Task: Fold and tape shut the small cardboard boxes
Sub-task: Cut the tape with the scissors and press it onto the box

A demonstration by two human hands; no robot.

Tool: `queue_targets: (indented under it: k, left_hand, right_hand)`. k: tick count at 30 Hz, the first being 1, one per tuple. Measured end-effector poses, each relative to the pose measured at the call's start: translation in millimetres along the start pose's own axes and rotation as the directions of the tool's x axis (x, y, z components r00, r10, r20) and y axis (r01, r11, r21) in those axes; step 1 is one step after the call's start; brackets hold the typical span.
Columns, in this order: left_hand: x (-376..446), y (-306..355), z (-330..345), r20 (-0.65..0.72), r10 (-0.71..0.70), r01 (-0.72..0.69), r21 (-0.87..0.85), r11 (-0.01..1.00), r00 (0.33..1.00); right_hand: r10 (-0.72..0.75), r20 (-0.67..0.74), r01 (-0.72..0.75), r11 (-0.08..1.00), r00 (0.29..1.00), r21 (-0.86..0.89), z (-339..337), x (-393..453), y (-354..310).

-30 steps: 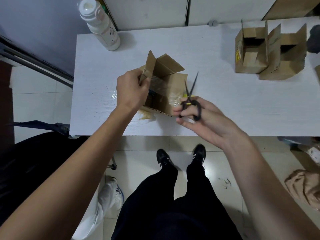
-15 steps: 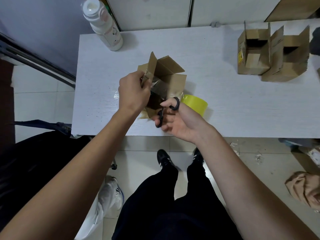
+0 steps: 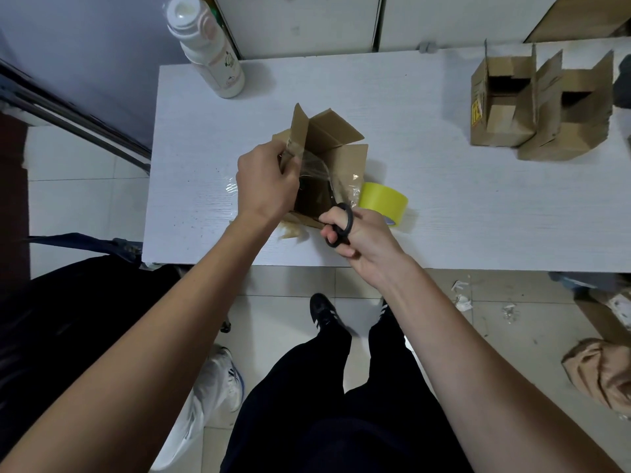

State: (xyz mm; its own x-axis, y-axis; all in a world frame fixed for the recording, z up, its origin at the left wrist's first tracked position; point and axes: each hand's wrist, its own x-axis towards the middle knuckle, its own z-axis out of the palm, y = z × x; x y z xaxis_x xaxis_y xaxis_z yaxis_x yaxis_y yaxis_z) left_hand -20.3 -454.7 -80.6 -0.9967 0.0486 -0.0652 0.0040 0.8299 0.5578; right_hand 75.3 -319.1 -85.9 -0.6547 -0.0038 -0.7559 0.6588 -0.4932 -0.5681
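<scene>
We see the small cardboard box (image 3: pixel 336 155) standing near the table's (image 3: pixel 444 206) front edge, its flaps up and open. The left hand (image 3: pixel 266 180) grips the box's left wall, fingers curled over its top edge and pinching a strip of clear tape (image 3: pixel 316 165) that stretches rightward from those fingers across the opening. The right hand (image 3: pixel 362 235) holds black scissors (image 3: pixel 339 220), thumb and fingers through the loops and curled tight; the blades reach up from the fingers into the tape, and we cannot tell how far apart they stand. Just right of the scissor fingers lies a yellow tape roll (image 3: pixel 384 201), touching or nearly touching the box. Beyond it the tabletop runs bare to two more open boxes (image 3: pixel 539 107) at the far right corner. Left of the left fingers there is open surface up to the table's left edge, with a white bottle (image 3: pixel 208 49) at the far left corner. Crumpled tape scraps (image 3: pixel 292 230) lie below the left wrist, near the front edge.
</scene>
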Motion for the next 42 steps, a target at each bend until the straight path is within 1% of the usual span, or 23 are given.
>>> queue_targets:
  k: [2, 4, 6, 9, 11, 14, 16, 17, 19, 21, 22, 23, 26, 29, 31, 34, 36, 37, 38, 39, 40, 41, 42]
  left_hand:
    - [-1.0, 0.8, 0.1, -0.004, 0.015, -0.015, 0.014, 1.000, 1.000]
    - [-0.4, 1.4, -0.1, -0.016, 0.024, -0.023, 0.038, 0.999, 1.000]
    - [1.0, -0.1, 0.5, -0.033, 0.017, -0.015, 0.062, 0.998, 0.999]
    - [2.7, -4.9, 0.5, -0.070, -0.012, 0.018, 0.077, 0.997, 0.997]
    - [4.8, -8.0, -1.9, -0.091, -0.034, 0.040, 0.067, 0.997, 0.995]
    - [7.9, -8.3, -7.6, -0.071, -0.050, 0.053, 0.041, 0.998, 0.996]
    - [7.9, -7.9, -10.0, -0.054, -0.055, 0.056, 0.022, 0.998, 0.997]
    - [7.4, -8.3, -9.6, -0.045, -0.060, 0.060, 0.005, 0.998, 0.997]
    - [4.9, -7.5, -7.8, -0.028, -0.073, 0.072, -0.032, 0.997, 0.997]
    - [2.3, -5.8, -5.3, -0.033, -0.072, 0.071, -0.034, 0.997, 0.997]
    - [1.5, -4.5, -4.0, -0.038, -0.068, 0.067, -0.027, 0.997, 0.997]
    - [1.1, -3.7, -2.6, -0.042, -0.070, 0.069, -0.021, 0.997, 0.997]
    - [1.2, -2.5, 1.7, -0.043, -0.087, 0.087, -0.007, 0.996, 0.995]
    - [2.2, -3.2, 3.3, -0.045, -0.151, 0.151, 0.007, 0.988, 0.988]
    - [1.5, -4.3, 4.3, -0.043, -0.204, 0.206, 0.060, 0.977, 0.978]
    - [-1.7, -3.5, 9.3, -0.016, -0.243, 0.243, 0.099, 0.965, 0.970]
    - [-3.0, -3.0, 10.3, -0.025, -0.237, 0.238, 0.116, 0.964, 0.971]
    - [-1.4, -4.4, 9.2, -0.034, -0.231, 0.233, 0.115, 0.966, 0.972]
    - [1.2, -6.3, 7.0, -0.038, -0.225, 0.228, 0.105, 0.968, 0.974]
    - [4.6, -8.9, 5.2, -0.031, -0.218, 0.220, 0.092, 0.971, 0.975]
    - [7.8, -11.1, 3.5, -0.016, -0.210, 0.211, 0.076, 0.975, 0.978]
    - [10.8, -12.8, 2.2, -0.002, -0.198, 0.198, 0.060, 0.978, 0.980]
    - [13.1, -13.0, 1.2, 0.012, -0.187, 0.186, 0.047, 0.981, 0.982]
  right_hand:
    - [0.043, 0.038, -0.043, 0.999, 0.998, 0.005, -0.4, -1.2, 0.2]
    - [0.138, 0.157, -0.151, 0.986, 0.978, 0.070, -1.4, -4.4, -2.1]
    - [0.226, 0.265, -0.265, 0.956, 0.937, 0.123, -5.7, -8.0, -3.8]
    - [0.271, 0.366, -0.339, 0.931, 0.890, 0.133, -14.7, -13.3, -5.0]
    - [0.280, 0.389, -0.357, 0.923, 0.878, 0.140, -22.2, -19.9, -4.8]
    - [0.237, 0.399, -0.334, 0.923, 0.886, 0.192, -37.1, -32.9, -3.8]
    - [0.168, 0.358, -0.258, 0.941, 0.919, 0.221, -49.9, -41.0, -6.1]
    - [0.128, 0.309, -0.195, 0.961, 0.943, 0.197, -58.4, -44.3, -8.2]
    - [0.052, 0.169, -0.055, 0.998, 0.984, 0.012, -78.5, -50.3, -13.3]
    - [0.022, 0.100, -0.003, 0.983, 0.995, -0.186, -99.1, -53.9, -15.9]
    - [0.045, 0.112, -0.021, 0.978, 0.993, -0.206, -106.9, -55.0, -16.3]
    - [0.082, 0.149, -0.055, 0.983, 0.985, -0.175, -112.5, -55.5, -15.9]
    - [0.119, 0.313, -0.120, 0.993, 0.942, -0.016, -121.3, -53.1, -12.5]
    - [0.037, 0.490, -0.078, 0.995, 0.871, 0.064, -124.4, -51.8, -13.6]
    - [-0.006, 0.582, -0.048, 0.996, 0.813, 0.077, -125.6, -53.9, -17.1]
    - [-0.058, 0.644, -0.007, 0.995, 0.763, 0.098, -130.2, -52.6, -20.4]
    - [-0.149, 0.687, -0.022, 0.972, 0.711, 0.234, -137.8, -51.8, -25.5]
    - [-0.208, 0.680, -0.018, 0.951, 0.703, 0.309, -142.2, -54.2, -31.3]
    - [-0.260, 0.655, 0.005, 0.932, 0.710, 0.364, -148.4, -57.3, -38.1]
    - [-0.287, 0.595, 0.053, 0.924, 0.750, 0.380, -155.6, -59.8, -44.5]
    - [-0.288, 0.505, 0.111, 0.930, 0.814, 0.351, -161.3, -61.8, -51.1]
    - [-0.255, 0.379, 0.152, 0.948, 0.890, 0.281, -166.3, -61.4, -56.2]
    - [-0.207, 0.210, 0.171, 0.969, 0.956, 0.175, -173.2, -56.5, -59.1]
